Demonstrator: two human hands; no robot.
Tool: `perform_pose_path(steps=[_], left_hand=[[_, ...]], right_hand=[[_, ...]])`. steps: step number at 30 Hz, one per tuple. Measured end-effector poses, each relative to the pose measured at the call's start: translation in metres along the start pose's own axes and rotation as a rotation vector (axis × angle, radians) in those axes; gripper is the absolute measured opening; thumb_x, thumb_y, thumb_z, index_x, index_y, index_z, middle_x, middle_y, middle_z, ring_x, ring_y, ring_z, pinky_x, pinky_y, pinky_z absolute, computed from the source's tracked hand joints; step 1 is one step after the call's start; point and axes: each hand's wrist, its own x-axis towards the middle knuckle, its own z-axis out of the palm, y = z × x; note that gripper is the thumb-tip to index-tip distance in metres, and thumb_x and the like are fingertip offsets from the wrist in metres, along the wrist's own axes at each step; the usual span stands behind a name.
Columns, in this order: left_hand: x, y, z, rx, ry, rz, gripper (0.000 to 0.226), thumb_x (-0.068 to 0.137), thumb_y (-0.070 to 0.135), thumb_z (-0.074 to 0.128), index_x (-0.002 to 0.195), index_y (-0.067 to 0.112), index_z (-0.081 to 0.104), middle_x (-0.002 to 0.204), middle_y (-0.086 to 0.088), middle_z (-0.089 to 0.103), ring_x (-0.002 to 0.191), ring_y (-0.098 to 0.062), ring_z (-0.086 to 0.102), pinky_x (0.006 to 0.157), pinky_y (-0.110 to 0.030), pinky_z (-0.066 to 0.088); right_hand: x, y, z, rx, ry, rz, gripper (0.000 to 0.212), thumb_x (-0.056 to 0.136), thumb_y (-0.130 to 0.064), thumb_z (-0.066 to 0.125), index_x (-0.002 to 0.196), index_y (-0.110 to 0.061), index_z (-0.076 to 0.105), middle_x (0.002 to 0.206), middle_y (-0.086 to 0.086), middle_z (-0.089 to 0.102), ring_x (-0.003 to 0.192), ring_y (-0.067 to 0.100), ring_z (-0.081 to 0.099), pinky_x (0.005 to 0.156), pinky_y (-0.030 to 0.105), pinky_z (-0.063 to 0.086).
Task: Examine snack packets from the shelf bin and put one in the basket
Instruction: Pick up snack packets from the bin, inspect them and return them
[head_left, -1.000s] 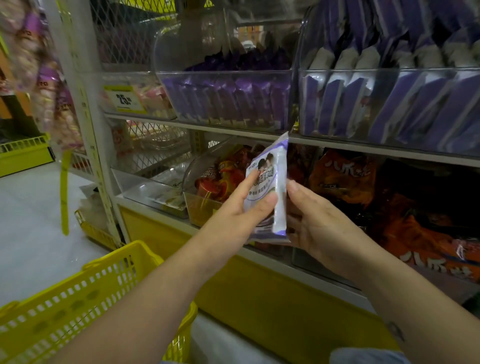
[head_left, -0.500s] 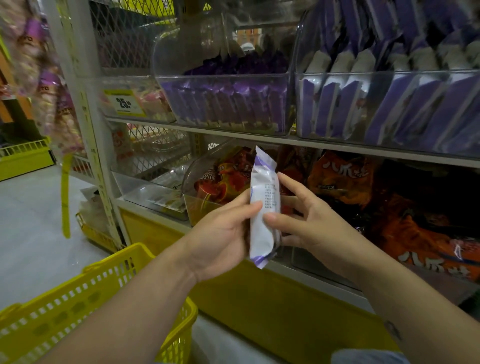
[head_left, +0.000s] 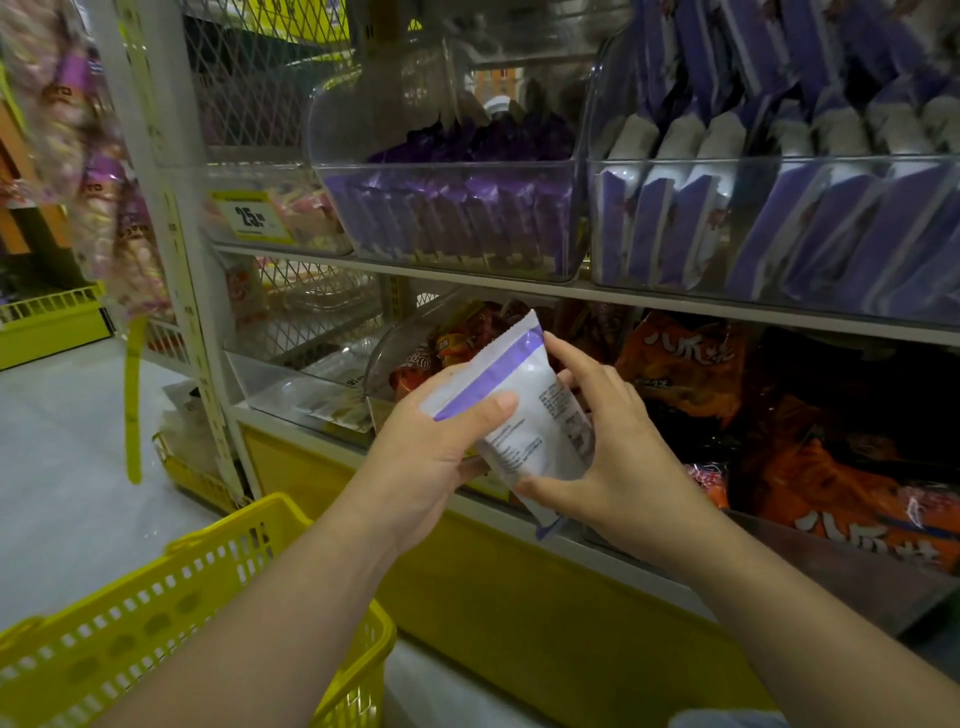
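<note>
A white and purple snack packet (head_left: 524, 410) is tilted in front of the lower shelf, its printed back side facing me. My left hand (head_left: 441, 447) grips its left side with the thumb across the purple stripe. My right hand (head_left: 618, 457) pinches it from the right, index finger at the top edge and thumb near the bottom. A yellow plastic basket (head_left: 171, 618) hangs below my left forearm. The clear shelf bin (head_left: 779, 228) above holds rows of matching purple and white packets.
A second clear bin (head_left: 447, 213) on the upper shelf holds dark purple packets. Orange snack bags (head_left: 852, 493) fill the lower shelf behind my hands. A yellow price tag (head_left: 249, 215) is at left. Hanging packets (head_left: 88, 171) dangle at the far left.
The packet has been turned from edge-on to its printed back side and tilted to the left. Both hands have shifted their hold on it and stayed in front of the lower shelf.
</note>
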Motion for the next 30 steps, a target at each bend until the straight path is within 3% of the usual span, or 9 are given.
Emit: perform_pose_path(steps=[4,7,9,12,14,18,23,27,30], left_hand=[[-0.001,0.005,-0.010,-0.108,-0.021,-0.044,0.033,0.073,0.018,0.070,0.106,0.018,0.073,0.105,-0.010,0.074,0.095,-0.024,0.070,0.078,-0.040,0.060],[0.000,0.009,-0.018,-0.208,-0.067,-0.047,0.027,0.070,0.016,0.076,0.097,0.019,0.078,0.102,-0.011,0.074,0.096,-0.024,0.071,0.076,-0.038,0.060],[0.000,0.012,-0.025,-0.260,-0.090,-0.039,0.042,0.055,0.020,0.091,0.095,0.017,0.078,0.101,-0.012,0.074,0.095,-0.024,0.071,0.076,-0.036,0.060],[0.002,0.011,-0.033,-0.213,-0.086,-0.019,0.041,0.056,0.020,0.090,0.095,0.017,0.078,0.102,-0.012,0.074,0.095,-0.024,0.071,0.075,-0.033,0.059],[0.003,0.009,-0.036,-0.078,-0.020,0.030,0.030,0.067,0.017,0.077,0.097,0.019,0.076,0.101,-0.007,0.075,0.094,-0.021,0.072,0.075,-0.031,0.059],[0.006,0.002,-0.038,0.148,0.060,0.108,0.042,0.071,0.022,0.071,0.111,0.033,0.069,0.106,0.004,0.074,0.100,-0.015,0.068,0.083,-0.028,0.057],[0.009,-0.003,-0.037,0.164,0.012,0.102,0.043,0.066,0.027,0.077,0.106,0.040,0.069,0.101,0.007,0.072,0.100,-0.014,0.068,0.082,-0.034,0.058],[0.011,-0.004,-0.043,0.091,0.031,0.109,0.030,0.071,0.017,0.071,0.099,0.029,0.069,0.102,0.004,0.073,0.099,-0.015,0.069,0.076,-0.031,0.058],[0.011,-0.005,-0.048,0.047,0.054,0.121,0.031,0.073,0.013,0.068,0.102,0.023,0.067,0.101,0.000,0.073,0.098,-0.019,0.070,0.077,-0.031,0.058]], right_hand=[[0.002,0.000,-0.007,0.152,-0.017,0.039,0.096,0.065,-0.043,0.082,0.135,-0.063,0.019,0.113,-0.030,0.045,0.112,0.001,0.052,0.087,0.026,0.051],[0.002,0.006,-0.018,0.403,-0.028,0.143,0.067,0.062,-0.039,0.083,0.122,-0.041,0.054,0.109,-0.016,0.066,0.093,-0.001,0.068,0.067,0.017,0.056],[0.002,0.009,-0.024,0.521,-0.032,0.196,0.049,0.058,-0.035,0.081,0.104,-0.026,0.065,0.098,-0.007,0.075,0.085,0.006,0.072,0.061,0.016,0.055],[0.002,0.010,-0.026,0.551,-0.002,0.200,0.038,0.059,-0.028,0.081,0.093,-0.019,0.068,0.090,-0.007,0.075,0.081,0.011,0.073,0.058,0.015,0.054],[0.002,0.008,-0.025,0.489,0.067,0.185,0.031,0.064,-0.023,0.083,0.092,-0.022,0.068,0.091,-0.011,0.074,0.082,0.007,0.072,0.060,0.017,0.056],[0.002,0.004,-0.022,0.346,0.182,0.111,0.030,0.073,-0.009,0.081,0.091,-0.029,0.069,0.088,-0.010,0.070,0.075,0.000,0.066,0.057,0.012,0.051],[0.001,-0.002,-0.016,0.256,0.174,0.085,0.037,0.071,-0.018,0.083,0.097,-0.040,0.068,0.094,-0.016,0.068,0.083,0.005,0.062,0.064,0.022,0.050],[0.001,-0.003,-0.019,0.477,0.152,0.097,0.041,0.059,-0.039,0.078,0.098,-0.041,0.067,0.091,-0.017,0.072,0.075,-0.001,0.068,0.058,0.012,0.051],[0.002,0.002,-0.021,0.666,0.151,0.098,0.031,0.062,-0.032,0.076,0.090,-0.026,0.064,0.091,-0.004,0.075,0.087,0.010,0.072,0.068,0.019,0.055]])
